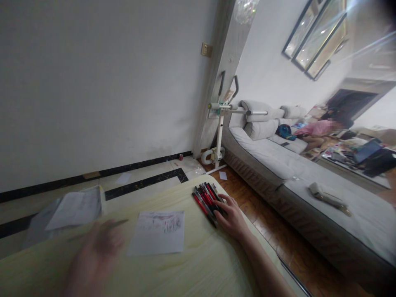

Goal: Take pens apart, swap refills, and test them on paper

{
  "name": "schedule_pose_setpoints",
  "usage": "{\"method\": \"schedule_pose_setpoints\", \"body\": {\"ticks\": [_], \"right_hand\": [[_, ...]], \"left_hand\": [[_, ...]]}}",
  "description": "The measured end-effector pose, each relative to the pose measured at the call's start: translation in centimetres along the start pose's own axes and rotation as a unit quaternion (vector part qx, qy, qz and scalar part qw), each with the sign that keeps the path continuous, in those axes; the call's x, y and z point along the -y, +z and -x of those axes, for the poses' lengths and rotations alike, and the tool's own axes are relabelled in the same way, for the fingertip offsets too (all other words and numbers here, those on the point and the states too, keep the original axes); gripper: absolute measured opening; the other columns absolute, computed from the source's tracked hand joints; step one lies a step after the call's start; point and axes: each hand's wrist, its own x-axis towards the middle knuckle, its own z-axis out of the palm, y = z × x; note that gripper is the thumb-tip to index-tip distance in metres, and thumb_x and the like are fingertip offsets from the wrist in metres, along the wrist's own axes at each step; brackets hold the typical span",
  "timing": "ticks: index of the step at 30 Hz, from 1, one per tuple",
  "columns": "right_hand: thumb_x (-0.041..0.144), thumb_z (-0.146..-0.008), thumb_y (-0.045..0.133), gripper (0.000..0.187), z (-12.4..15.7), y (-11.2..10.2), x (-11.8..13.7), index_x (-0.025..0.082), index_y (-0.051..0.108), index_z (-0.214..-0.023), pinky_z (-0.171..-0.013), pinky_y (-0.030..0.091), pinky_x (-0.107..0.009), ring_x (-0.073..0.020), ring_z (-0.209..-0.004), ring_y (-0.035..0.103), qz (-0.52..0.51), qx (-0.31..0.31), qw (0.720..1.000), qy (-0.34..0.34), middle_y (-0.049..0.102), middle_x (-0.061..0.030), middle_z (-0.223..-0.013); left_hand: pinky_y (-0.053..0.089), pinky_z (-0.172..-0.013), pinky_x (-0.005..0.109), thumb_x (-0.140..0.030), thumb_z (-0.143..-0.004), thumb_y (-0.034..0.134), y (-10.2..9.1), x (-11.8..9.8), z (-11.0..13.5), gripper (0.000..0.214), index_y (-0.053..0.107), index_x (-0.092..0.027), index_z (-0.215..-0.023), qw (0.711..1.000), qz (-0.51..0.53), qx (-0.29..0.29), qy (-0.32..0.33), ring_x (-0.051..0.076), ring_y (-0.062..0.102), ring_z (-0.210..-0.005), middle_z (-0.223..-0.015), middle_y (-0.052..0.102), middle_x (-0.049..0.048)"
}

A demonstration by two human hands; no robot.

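Observation:
My left hand [107, 243], smeared by motion, is closed around a dark pen [119, 223], its tip towards the right. Just right of it a white sheet of paper [154, 243] lies on the pale yellow table [210, 264], with dark and reddish pen strokes across its upper part. Several red and black pens [204, 200] lie side by side near the table's far right corner. My right hand [230, 212] rests at their right side, its fingers apart and touching the pens; none is visibly gripped.
Blurred papers in a clear sleeve [76, 208] are at the table's far left. A white exercise machine [220, 132] stands beyond the corner. To the right runs a long grey sofa [266, 161] with a tissue pack [329, 196]; a person in pink [315, 128] bends over farther back.

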Motion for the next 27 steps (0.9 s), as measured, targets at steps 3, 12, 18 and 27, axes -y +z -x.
{"method": "schedule_pose_setpoints", "body": {"ticks": [3, 12, 18, 27], "right_hand": [[0.036, -0.078, 0.052, 0.034, -0.03, 0.05, -0.06, 0.026, 0.06, -0.11, -0.094, 0.037, -0.042, -0.0258, -0.113, 0.043, 0.005, 0.006, 1.0, 0.009, 0.047, -0.0087, -0.122], [0.037, -0.079, 0.051, 0.034, -0.05, 0.14, 0.01, 0.025, 0.058, -0.11, -0.093, 0.038, -0.041, -0.025, -0.111, 0.044, 0.011, -0.001, 1.0, 0.028, 0.048, -0.0085, -0.119], [0.036, -0.079, 0.051, 0.032, -0.13, 0.19, 0.12, 0.025, 0.059, -0.108, -0.092, 0.039, -0.041, -0.025, -0.109, 0.045, 0.009, -0.014, 0.999, 0.033, 0.05, -0.0085, -0.117], [0.036, -0.079, 0.051, 0.03, -0.19, 0.41, -0.09, 0.025, 0.06, -0.105, -0.091, 0.04, -0.041, -0.0246, -0.106, 0.047, 0.012, -0.021, 0.999, 0.041, 0.05, -0.0083, -0.115]], "left_hand": [[0.039, -0.037, 0.02, -0.022, -0.072, 0.056, 0.11, -0.01, 0.03, 0.003, 0.058, -0.02, -0.073, 1.0, 0.005, 0.005, -0.003, 0.011, 0.044, -0.045, -0.05, 0.044, -0.0013], [0.04, -0.038, 0.019, -0.021, -0.073, 0.053, -0.07, -0.04, -0.13, 0.005, 0.058, -0.019, -0.073, 1.0, 0.007, 0.0, -0.008, 0.009, 0.043, -0.045, -0.051, 0.044, -0.0019], [0.039, -0.04, 0.019, -0.022, -0.073, 0.054, -0.13, 0.02, -0.18, 0.006, 0.058, -0.018, -0.073, 1.0, 0.002, -0.011, -0.007, 0.009, 0.042, -0.046, -0.052, 0.043, -0.0021], [0.038, -0.039, 0.021, -0.023, -0.072, 0.054, 0.33, -0.07, 0.11, 0.007, 0.058, -0.018, -0.074, 1.0, -0.004, -0.01, -0.008, 0.01, 0.04, -0.046, -0.051, 0.043, -0.0019]]}}
